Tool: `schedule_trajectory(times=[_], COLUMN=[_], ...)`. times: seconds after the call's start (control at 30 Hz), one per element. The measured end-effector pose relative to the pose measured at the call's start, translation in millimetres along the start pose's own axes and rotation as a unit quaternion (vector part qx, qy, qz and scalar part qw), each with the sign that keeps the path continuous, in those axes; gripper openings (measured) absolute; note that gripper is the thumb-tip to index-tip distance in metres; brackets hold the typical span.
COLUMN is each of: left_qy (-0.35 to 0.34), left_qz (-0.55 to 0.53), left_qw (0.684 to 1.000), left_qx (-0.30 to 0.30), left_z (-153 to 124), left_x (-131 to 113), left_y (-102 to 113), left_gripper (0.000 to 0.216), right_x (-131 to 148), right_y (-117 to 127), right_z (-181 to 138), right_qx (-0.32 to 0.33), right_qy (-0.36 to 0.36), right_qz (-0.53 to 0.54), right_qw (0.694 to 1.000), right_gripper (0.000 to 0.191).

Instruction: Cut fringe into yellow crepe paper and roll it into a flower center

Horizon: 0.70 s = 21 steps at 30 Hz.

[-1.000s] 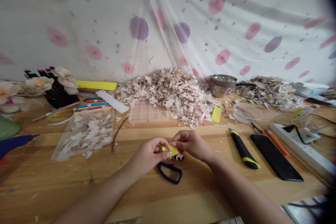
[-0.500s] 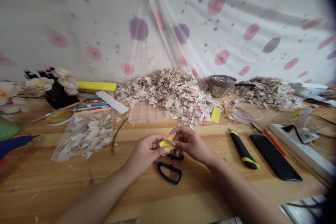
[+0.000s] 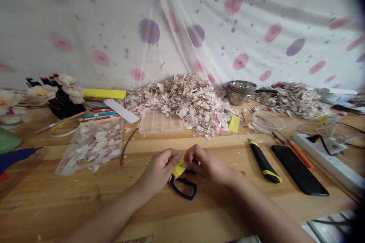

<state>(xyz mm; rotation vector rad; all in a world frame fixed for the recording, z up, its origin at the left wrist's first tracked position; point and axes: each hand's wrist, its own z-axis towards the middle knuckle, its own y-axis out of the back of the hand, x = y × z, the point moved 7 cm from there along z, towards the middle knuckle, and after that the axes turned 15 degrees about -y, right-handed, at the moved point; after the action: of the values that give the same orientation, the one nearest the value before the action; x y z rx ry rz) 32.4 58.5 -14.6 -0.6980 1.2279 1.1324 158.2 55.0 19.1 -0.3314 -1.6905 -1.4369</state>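
Note:
Between my two hands is a small piece of yellow paper [image 3: 178, 168], tilted above the table. My left hand [image 3: 162, 166] pinches it with thumb and forefinger along its left side. The curled fingers of my right hand [image 3: 205, 164] grip its right edge. Directly beneath lies a pair of scissors [image 3: 184, 190] with dark blue handles; the paper and my hands cover its blades. A second yellow paper piece [image 3: 234, 123] rests farther back, beside a large heap of pale, dry flakes [image 3: 188, 98].
A clear tray of flakes [image 3: 94, 144] and a twig [image 3: 125, 148] lie to the left. On the right are a black-and-yellow cutter [image 3: 264, 161], a black phone [image 3: 299, 169] and a white power strip [image 3: 327, 163]. Behind the heap stands a metal bowl [image 3: 239, 97].
The yellow paper has turned so more of its face hangs downward over the scissors. Both hands have shifted their grip, and the right fingers are more curled.

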Motion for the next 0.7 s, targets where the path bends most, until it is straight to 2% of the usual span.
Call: schedule_trajectory(times=[0.17,0.27,0.4,0.47,0.57,0.63,0.7], left_qy=[0.013,-0.01,-0.044,-0.04,-0.004,0.012,0.024], left_qz=[-0.011,-0.006,0.032,0.037,-0.03,-0.095,-0.15], left_qw=[1.0,0.999,0.998,0.998,0.999,0.994,0.988], left_qx=[0.016,0.032,-0.009,-0.021,-0.037,-0.045,-0.029], left_z=[-1,-1,0,0,2,4,5], left_x=[0,-2,-4,-4,-3,-3,-3], left_y=[-4,-5,3,6,8,7,2], left_gripper=[0.034,0.032,0.03,0.033,0.036,0.045,0.052], right_x=[-1,1,5,6,4,0,-6], right_y=[0,-2,-8,-9,-4,3,10], right_z=[0,-2,-2,-1,1,2,2], right_qx=[-0.002,0.004,0.02,0.016,-0.028,-0.079,-0.137], right_qy=[0.005,0.007,-0.001,0.003,0.014,0.026,0.033], right_qz=[0.014,0.013,0.074,0.11,0.157,0.194,0.213], right_qw=[1.0,1.0,0.997,0.994,0.987,0.977,0.967], right_gripper=[0.013,0.012,0.011,0.012,0.014,0.016,0.016])
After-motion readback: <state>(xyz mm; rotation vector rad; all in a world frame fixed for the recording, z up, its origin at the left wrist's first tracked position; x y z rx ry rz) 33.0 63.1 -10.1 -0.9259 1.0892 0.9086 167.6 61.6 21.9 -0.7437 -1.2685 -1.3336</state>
